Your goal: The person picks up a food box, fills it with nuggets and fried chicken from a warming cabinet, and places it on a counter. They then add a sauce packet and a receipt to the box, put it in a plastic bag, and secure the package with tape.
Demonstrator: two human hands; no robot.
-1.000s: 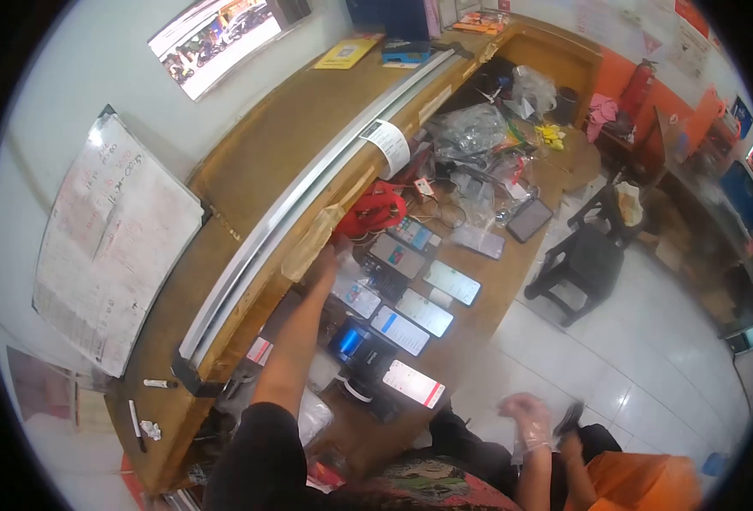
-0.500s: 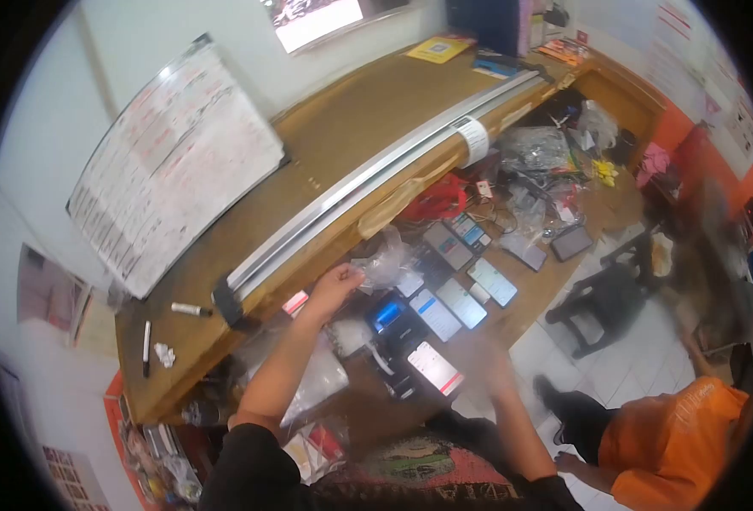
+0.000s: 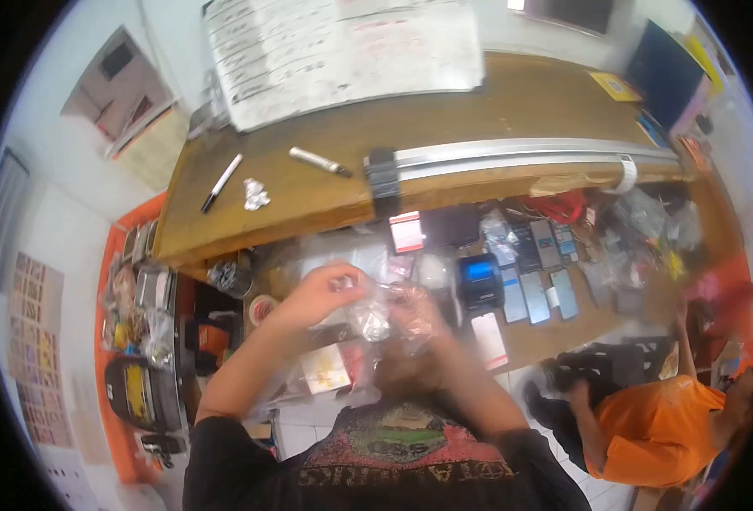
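Observation:
My left hand (image 3: 325,294) is closed on a crinkled clear plastic bag (image 3: 369,322) in front of my chest. Thin plastic also covers the fingers of my right hand (image 3: 412,313), which grips the bag's other side. Shiny folds hide what the bag contains, if anything. Below my hands lies a clear packet with a white and yellow card (image 3: 325,368) in it. To the right of them are a black device with a lit blue screen (image 3: 481,271) and a phone with a white and red screen (image 3: 489,339).
Several phones (image 3: 536,296) lie in a row on the lower desk, with loose plastic bags (image 3: 640,217) further right. Above runs a wooden shelf (image 3: 308,200) bearing two markers, crumpled paper and a whiteboard (image 3: 351,60). A person in an orange shirt (image 3: 661,426) sits at right.
My view has turned left. My right hand has come from beside the phones to join my left, and both now hold the clear plastic bag between them.

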